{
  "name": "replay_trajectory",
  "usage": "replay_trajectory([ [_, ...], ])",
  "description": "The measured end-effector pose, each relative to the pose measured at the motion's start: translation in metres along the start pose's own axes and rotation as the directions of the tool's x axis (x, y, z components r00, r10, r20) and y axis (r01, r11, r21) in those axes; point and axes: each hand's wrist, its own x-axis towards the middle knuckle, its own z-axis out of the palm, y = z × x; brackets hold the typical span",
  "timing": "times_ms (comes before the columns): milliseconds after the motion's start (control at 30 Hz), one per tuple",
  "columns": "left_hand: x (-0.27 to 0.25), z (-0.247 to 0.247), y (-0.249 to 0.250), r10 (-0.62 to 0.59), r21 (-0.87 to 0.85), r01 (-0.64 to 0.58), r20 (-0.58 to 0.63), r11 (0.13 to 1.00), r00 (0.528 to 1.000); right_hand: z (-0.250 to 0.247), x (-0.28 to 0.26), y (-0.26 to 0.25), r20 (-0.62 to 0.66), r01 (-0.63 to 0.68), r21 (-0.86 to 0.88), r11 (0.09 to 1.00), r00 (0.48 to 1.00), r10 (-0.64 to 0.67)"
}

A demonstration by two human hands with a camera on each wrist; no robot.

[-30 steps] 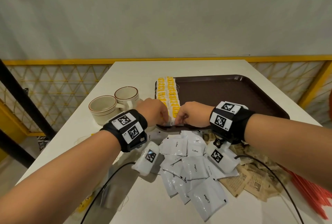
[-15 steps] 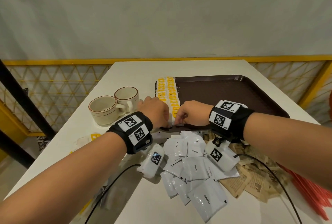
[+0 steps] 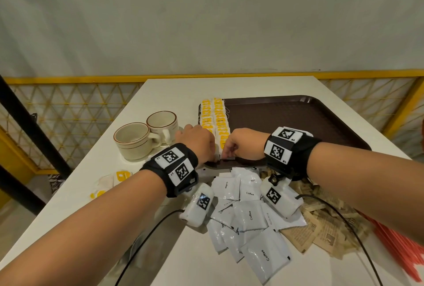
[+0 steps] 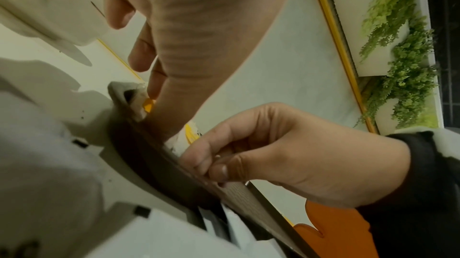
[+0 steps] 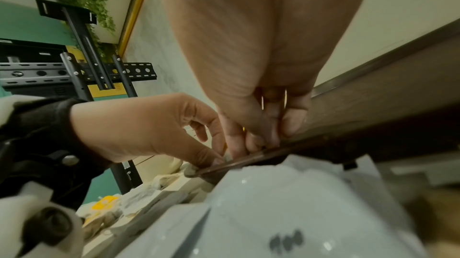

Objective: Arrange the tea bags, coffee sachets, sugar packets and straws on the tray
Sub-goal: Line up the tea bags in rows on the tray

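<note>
**Fingers meet at the tray's near rim**

Fingers (image 4: 199, 161) of my right hand (image 3: 243, 145) curl and pinch a tea bag (image 3: 222, 142) at the brown tray (image 3: 298, 120) rim, frame centre. My left hand (image 3: 197, 143) curls beside it, thumb on the same bag. Tea bag rows (image 3: 214, 118) line the tray's left edge. Coffee sachets (image 3: 250, 214) lie at lower centre, straws (image 3: 403, 246) lower right, two cups (image 3: 146, 136) to the left.
</note>
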Motion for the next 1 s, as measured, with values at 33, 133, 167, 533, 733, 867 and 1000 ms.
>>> replay_trajectory([
  [33, 0.001, 0.000, 0.000, -0.002, -0.004, 0.002, 0.002, 1.000, 1.000, 0.000, 0.000, 0.000, -0.006, 0.000, 0.003, 1.000, 1.000, 0.000],
  [133, 0.002, -0.001, -0.001, -0.004, -0.009, 0.004, 0.011, 1.000, 1.000, 0.000, -0.001, -0.001, -0.012, -0.001, 0.015, 1.000, 1.000, 0.002],
  [167, 0.002, -0.001, -0.002, -0.003, -0.013, 0.003, 0.017, 1.000, 1.000, 0.001, -0.002, -0.001, -0.011, -0.002, 0.018, 1.000, 1.000, 0.002],
  [533, 0.004, -0.001, -0.019, -0.047, -0.395, 0.036, -0.017, 0.918, 0.999, -0.005, -0.011, 0.002, -0.062, -0.009, 0.182, 0.983, 0.998, 0.021],
  [733, 0.001, -0.013, -0.013, -0.220, -0.927, 0.216, 0.152, 0.306, 0.964, -0.002, -0.003, 0.007, -0.194, -0.118, 0.737, 0.666, 0.906, 0.376],
  [867, 0.005, -0.018, -0.001, -0.212, -0.962, 0.214, 0.176, 0.172, 0.961, 0.001, 0.020, 0.003, -0.141, -0.227, 0.711, 0.666, 0.881, 0.451],
  [1000, 0.019, -0.015, -0.003, -0.229, -0.933, 0.221, 0.157, 0.285, 0.961, 0.000, 0.033, 0.004, -0.132, -0.279, 0.662, 0.695, 0.870, 0.475],
])
